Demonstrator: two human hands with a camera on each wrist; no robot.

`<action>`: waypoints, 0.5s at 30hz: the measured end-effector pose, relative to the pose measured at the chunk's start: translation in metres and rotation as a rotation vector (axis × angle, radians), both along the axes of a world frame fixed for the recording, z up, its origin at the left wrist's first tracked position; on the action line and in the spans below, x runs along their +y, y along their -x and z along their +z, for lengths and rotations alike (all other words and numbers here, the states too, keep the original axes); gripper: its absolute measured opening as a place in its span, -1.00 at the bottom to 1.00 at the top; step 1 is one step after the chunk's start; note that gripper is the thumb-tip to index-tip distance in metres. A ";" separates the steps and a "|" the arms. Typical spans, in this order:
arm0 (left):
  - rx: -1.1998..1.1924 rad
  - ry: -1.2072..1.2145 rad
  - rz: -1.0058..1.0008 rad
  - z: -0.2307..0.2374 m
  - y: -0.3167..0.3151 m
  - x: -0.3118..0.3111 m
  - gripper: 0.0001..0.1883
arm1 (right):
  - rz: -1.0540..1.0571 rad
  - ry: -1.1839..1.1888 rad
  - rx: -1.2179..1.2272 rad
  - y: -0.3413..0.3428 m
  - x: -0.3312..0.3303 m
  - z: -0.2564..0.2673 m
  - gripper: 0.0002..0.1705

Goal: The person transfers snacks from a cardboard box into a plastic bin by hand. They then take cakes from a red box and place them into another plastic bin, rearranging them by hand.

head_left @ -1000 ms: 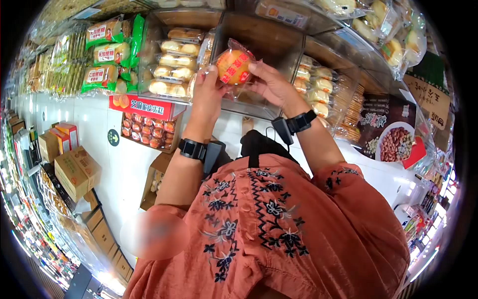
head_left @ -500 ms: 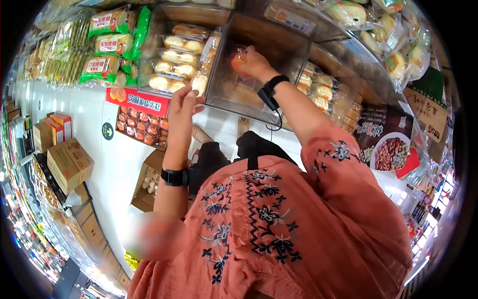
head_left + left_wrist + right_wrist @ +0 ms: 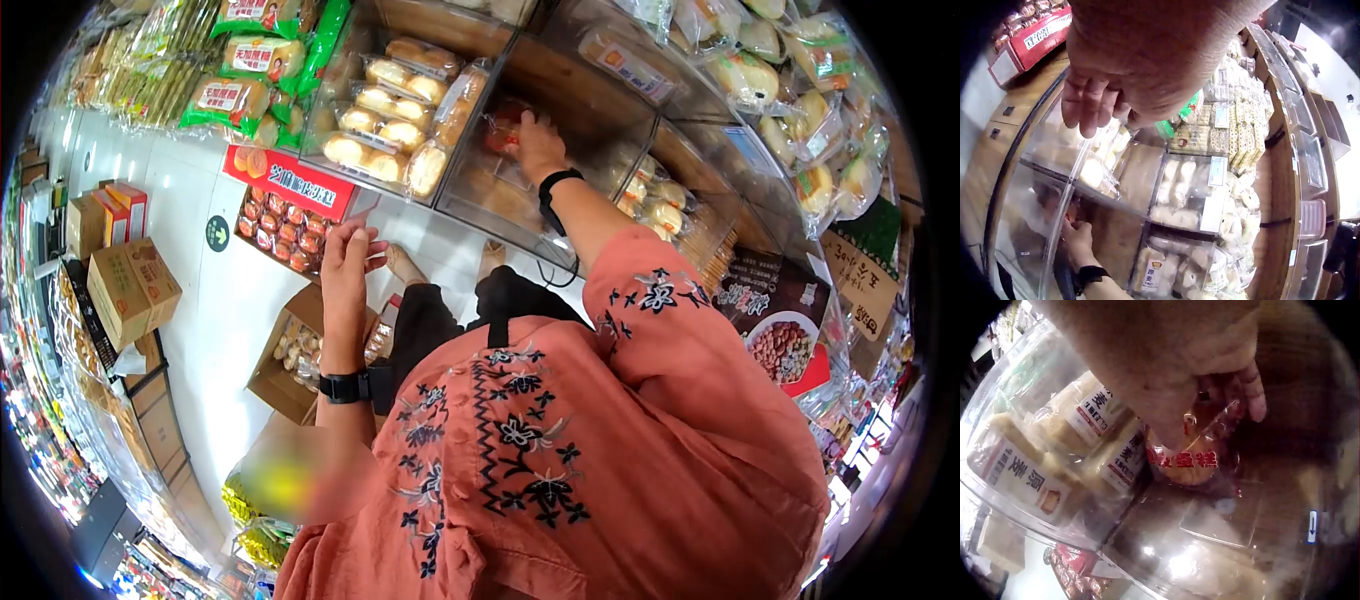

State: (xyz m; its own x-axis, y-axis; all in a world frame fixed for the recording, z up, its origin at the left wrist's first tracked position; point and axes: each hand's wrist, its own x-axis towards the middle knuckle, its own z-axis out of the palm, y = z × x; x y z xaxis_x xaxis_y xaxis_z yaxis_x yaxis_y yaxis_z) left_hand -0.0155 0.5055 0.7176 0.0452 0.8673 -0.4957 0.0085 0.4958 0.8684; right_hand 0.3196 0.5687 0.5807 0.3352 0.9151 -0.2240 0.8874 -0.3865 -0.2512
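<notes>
With our right hand we pinch a wrapped cake, red-lettered 蛋糕, inside the clear bin, beside bread packs reading 原麦; our left hand is relaxed, well apart.

a clear-fronted bin with a wood-brown back carries a wrapped cake with red lettering, low down inside – whether it touches the base is hidden. just beside it, a second bin carries packed rolls in several rows, with a long pack lying crosswise to them. below, the pale, glossy floor carries an open carton of small light-coloured goods – and a round dark marker lies flat on it.
</notes>
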 end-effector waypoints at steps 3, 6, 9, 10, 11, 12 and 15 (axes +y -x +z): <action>0.003 -0.013 0.016 0.004 -0.003 -0.003 -0.66 | -0.140 0.032 0.021 -0.005 -0.002 -0.001 -0.20; -0.008 0.018 -0.017 -0.002 0.002 -0.003 -0.64 | -0.301 0.259 0.240 -0.013 0.002 -0.007 -0.13; -0.011 0.055 -0.042 -0.007 0.009 -0.007 -0.64 | -0.349 0.100 0.338 -0.016 -0.002 -0.032 -0.15; -0.005 0.068 -0.036 -0.008 0.011 -0.010 -0.64 | -0.351 0.103 0.352 -0.016 -0.002 -0.037 -0.15; -0.001 0.079 -0.030 -0.007 0.013 -0.012 -0.63 | -0.353 0.106 0.366 -0.017 0.000 -0.042 -0.16; 0.002 0.091 -0.023 -0.007 0.014 -0.014 -0.63 | -0.354 0.108 0.379 -0.017 0.003 -0.046 -0.16; -0.013 0.117 -0.012 -0.012 0.022 -0.022 -0.61 | -0.437 0.249 0.556 -0.025 0.012 -0.066 -0.17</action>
